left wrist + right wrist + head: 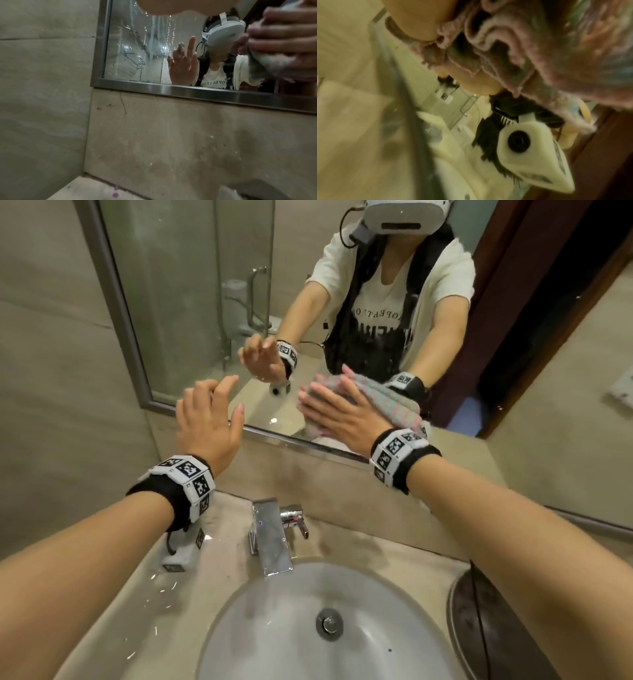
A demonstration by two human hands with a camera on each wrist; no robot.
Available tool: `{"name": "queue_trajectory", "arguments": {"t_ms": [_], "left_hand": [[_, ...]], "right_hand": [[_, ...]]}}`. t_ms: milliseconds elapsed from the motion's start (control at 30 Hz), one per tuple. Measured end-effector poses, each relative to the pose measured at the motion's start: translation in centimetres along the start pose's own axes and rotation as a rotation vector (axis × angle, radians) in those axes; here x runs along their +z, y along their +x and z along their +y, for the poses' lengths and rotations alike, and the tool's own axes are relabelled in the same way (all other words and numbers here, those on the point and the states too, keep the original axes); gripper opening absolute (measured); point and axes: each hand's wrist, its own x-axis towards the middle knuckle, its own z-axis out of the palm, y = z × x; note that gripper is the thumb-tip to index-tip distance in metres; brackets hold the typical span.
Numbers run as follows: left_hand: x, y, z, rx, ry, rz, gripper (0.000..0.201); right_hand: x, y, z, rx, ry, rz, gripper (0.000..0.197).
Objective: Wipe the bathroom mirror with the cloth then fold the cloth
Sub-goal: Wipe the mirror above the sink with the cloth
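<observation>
Against the mirror [191, 302], right hand [342, 416] presses the cloth [394, 402].

My pink-and-teal striped cloth [397, 402], steel-grey mirror [113, 302] frame, white sink [274, 628], chrome tap [270, 539], beige counter [144, 604]

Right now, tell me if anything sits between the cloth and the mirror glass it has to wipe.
Nothing visible does. The right hand presses the striped cloth flat against the mirror near its lower frame. The left hand hovers open beside it, off the wiping patch.
</observation>
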Motion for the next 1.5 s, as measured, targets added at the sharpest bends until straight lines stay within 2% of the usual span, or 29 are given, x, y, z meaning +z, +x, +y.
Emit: {"name": "queue_trajectory", "arguments": {"t_ms": [100,200,333,400,533,633,800,933,1033,1200,1367,1500], "left_hand": [[-0.6,2.1,-0.2,0.025,0.016,0.015,0.04],[-1.0,3.8,-0.9,-0.005,0.022,0.061,0.039],[-0.9,3.3,-2.6,-0.076,0.039,0.091,0.039],[-0.6,2.0,-3.6,-0.078,0.061,0.082,0.039],[-0.6,0.1,-5.4,-0.019,0.069,0.058,0.037],[-1.2,0.6,-6.1,-0.005,0.058,0.06,0.037],[-2.2,2.9,-5.5,0.011,0.064,0.076,0.037],[-3.8,5.6,-5.2,0.006,0.053,0.099,0.037],[-5.5,7.5,-5.9,0.036,0.048,0.168,0.035],[-6.0,5.9,-8.9,-0.046,0.075,0.185,0.034],[-5.1,2.3,-11.5,-0.031,0.085,0.125,0.031],[-4.7,0.9,-13.3,0.0,0.097,0.132,0.029]], "right_hand": [[-2.3,5.3,3.9,0.094,-0.014,0.079,0.053],[-3.2,8.3,5.0,0.164,-0.006,0.12,0.053],[-1.9,9.2,1.5,0.246,0.018,0.128,0.052],[-0.6,9.3,-1.3,0.188,0.013,0.114,0.055],[1.7,8.9,-7.4,0.098,0.02,0.012,0.077],[2.1,8.9,-9.0,0.095,0.056,-0.008,0.078],[0.9,10.5,-5.0,0.01,0.098,0.105,0.051],[-2.2,15.8,1.7,0.122,0.045,0.196,0.049],[-3.6,18.5,3.6,0.197,-0.02,0.203,0.05],[-3.0,19.7,0.1,0.345,-0.013,0.153,0.054],[-0.1,20.6,-5.9,0.215,-0.049,0.075,0.055],[2.0,20.3,-11.7,0.147,-0.001,-0.014,0.083]]}}
